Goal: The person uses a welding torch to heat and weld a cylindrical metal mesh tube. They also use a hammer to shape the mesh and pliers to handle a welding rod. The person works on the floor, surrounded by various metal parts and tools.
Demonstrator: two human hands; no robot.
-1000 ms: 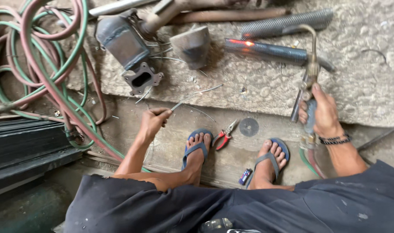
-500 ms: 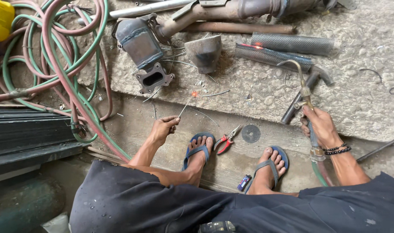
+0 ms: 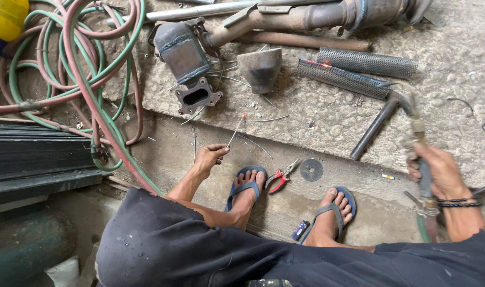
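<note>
The left hand (image 3: pixel 208 158) pinches a thin rod (image 3: pixel 235 130) slanting up-right toward the mesh tubes (image 3: pixel 354 72), while the right hand (image 3: pixel 439 172), nearer them, grips a torch (image 3: pixel 415 130), seemingly aimed there.

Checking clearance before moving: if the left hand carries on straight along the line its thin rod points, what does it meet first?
The left hand points its rod up and right; the first thing looks to be the grey metal cone, though loose wires lie between and depth is unclear.
</note>
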